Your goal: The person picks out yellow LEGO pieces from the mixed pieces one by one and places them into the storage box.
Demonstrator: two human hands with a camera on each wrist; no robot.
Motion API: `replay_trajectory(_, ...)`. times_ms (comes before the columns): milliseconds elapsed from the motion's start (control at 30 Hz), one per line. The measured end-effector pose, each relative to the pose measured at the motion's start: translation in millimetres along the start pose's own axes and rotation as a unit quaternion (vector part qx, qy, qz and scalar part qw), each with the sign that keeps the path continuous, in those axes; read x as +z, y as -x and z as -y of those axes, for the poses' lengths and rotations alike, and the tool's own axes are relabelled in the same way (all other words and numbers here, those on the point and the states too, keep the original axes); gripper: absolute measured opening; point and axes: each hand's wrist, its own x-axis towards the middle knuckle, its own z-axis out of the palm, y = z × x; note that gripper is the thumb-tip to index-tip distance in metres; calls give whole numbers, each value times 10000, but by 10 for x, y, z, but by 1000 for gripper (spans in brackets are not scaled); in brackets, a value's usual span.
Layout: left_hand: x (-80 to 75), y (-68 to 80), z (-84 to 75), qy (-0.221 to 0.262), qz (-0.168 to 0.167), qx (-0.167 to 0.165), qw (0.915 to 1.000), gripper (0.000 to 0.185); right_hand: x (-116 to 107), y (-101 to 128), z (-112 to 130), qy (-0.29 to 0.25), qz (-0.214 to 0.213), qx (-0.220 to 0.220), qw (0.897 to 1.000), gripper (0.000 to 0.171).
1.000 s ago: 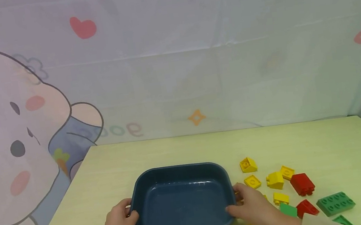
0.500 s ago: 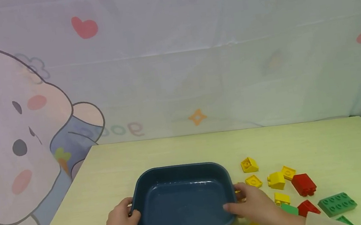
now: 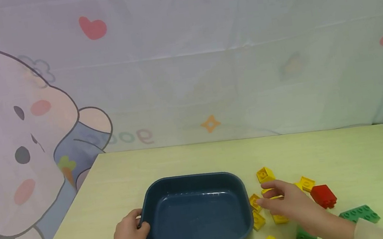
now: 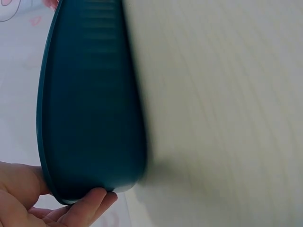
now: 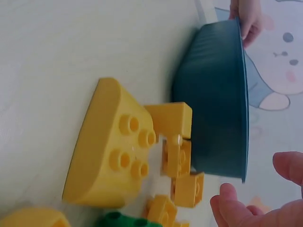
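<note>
Now off the right rim of the dark blue plastic rectangular tray [image 3: 196, 211], where it lay half a second ago: right hand [image 3: 289, 201] out over the loose yellow plastic building bricks [image 3: 258, 213] just beside the tray's right wall, fingers loosely spread with thumb and forefinger apart, gripping nothing that shows in either the head or right wrist view. Reads as a switch from steadying the tray with both hands to going after the bricks, with the nearest yellow ones under and just before the fingertips. Left hand [image 3: 128, 234] unmoved at the tray's left rim, thumb over the edge and fingers curled under the outer wall, seen the same way in the left wrist view [image 4: 28, 198]. Tray in the same spot on the pale wooden tabletop [image 3: 218, 156], flat, near the front edge, and holding nothing: bare glossy floor, no brick inside. Close in the right wrist view, a large curved yellow brick with four studs [image 5: 113, 146] on the table, and smaller yellow bricks touching or nearly touching the tray's outer wall. Farther right, well apart from the tray, a red brick [image 3: 323, 196] and a flat green studded plate [image 3: 361, 213]; another green brick [image 3: 306, 237] near the wrist.
</note>
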Motion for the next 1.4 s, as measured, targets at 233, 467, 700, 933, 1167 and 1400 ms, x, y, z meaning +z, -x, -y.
replay_trajectory(233,-3,-1,-7,0,45,-32,10000,37,-230,-14,-92,311,11,-284,9991,53)
replay_trajectory(467,-4,0,-5,17,31,-18,10000,37,-296,-59,-149,1776,-59,-908,9799,36)
replay_trajectory(700,-4,6,-2,51,17,49,10000,37,-189,-83,-191,3264,124,-1480,9335,32)
replay_trajectory(933,-6,2,0,82,30,20,10000,37,-137,-87,-163,3451,381,-1462,9263,35)
replay_trajectory(1167,-9,1,-5,45,29,-10,10000,38,-93,-127,-234,3376,580,-1400,9290,40)
replay_trajectory(1400,-12,7,-17,56,50,-36,10000,37,-40,-171,-277,3405,505,-1318,9296,38)
